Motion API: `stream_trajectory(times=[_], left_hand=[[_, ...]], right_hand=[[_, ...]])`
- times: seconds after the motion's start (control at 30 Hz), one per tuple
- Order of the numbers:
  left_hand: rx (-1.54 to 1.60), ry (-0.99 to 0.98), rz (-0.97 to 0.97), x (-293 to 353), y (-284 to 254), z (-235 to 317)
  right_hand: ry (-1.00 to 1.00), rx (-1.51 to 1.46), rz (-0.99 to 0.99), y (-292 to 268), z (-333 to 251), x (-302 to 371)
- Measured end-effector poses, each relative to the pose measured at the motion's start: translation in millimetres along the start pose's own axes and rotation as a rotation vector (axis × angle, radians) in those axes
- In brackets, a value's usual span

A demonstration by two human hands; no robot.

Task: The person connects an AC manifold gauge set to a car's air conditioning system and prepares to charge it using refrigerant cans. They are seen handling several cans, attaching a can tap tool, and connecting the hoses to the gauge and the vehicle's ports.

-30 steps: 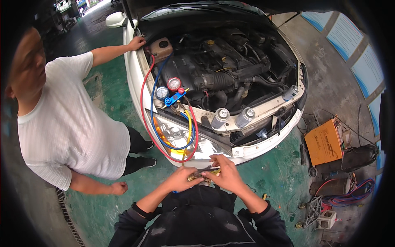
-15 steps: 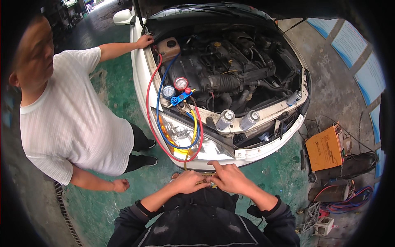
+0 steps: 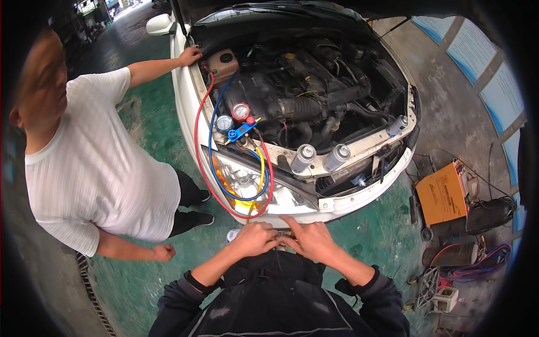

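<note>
My left hand (image 3: 254,239) is closed, its fingers curled against my right hand at the front of the bumper. My right hand (image 3: 312,240) has its index finger raised and its thumb bent toward the left fingers. A small brass-coloured piece shows faintly between the hands; its kind is mostly hidden. Beside my left hand, a white and blue can (image 3: 232,235) peeks out; what supports it is hidden. A yellow hose (image 3: 260,174) drops from a blue manifold gauge set (image 3: 242,132) toward my hands. Red (image 3: 197,146) and blue hoses (image 3: 211,143) loop over the headlight (image 3: 244,177).
The white car's open engine bay (image 3: 314,84) lies ahead. Two spray cans (image 3: 304,159) stand on its front crossmember, and a third can (image 3: 397,126) farther right. A co-worker in a white shirt (image 3: 95,168) stands at left, hand on the fender. An orange box (image 3: 442,194) and hoses lie right.
The white and blue can has come into sight beside my left hand. Both hands have risen slightly toward the bumper. The car has shifted slightly left and up in view.
</note>
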State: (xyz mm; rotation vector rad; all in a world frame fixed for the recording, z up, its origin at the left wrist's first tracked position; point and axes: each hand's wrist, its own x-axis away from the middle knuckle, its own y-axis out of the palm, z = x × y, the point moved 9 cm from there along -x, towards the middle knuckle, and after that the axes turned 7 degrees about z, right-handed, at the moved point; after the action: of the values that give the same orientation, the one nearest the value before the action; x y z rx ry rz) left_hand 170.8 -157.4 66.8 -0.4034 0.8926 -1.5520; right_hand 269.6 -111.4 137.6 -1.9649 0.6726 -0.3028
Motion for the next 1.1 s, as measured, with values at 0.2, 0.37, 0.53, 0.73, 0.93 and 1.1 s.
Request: stream_trajectory(times=[0.2,0.37,0.53,0.73,0.93,1.1], left_hand=[[-0.014,0.024,-0.038,-4,-1,0],[-0.002,-0.053,-0.031,-3,-10,-4],[-0.004,-0.047,-0.006,-5,-6,-6],[0.158,-0.121,-0.004,-6,2,-5],[0.165,0.005,0.257,-9,2,11],[0.107,-0.120,0.034,-14,-10,11]], right_hand=[[0.762,-0.840,-0.171,40,49,20],[-0.203,-0.022,0.194,-26,-12,1],[0.082,-0.129,0.160,4,7,6],[-0.167,0.139,0.450,-20,-36,3],[-0.285,-0.090,0.355,-12,-53,-44],[0.226,-0.478,-0.238,40,40,-54]])
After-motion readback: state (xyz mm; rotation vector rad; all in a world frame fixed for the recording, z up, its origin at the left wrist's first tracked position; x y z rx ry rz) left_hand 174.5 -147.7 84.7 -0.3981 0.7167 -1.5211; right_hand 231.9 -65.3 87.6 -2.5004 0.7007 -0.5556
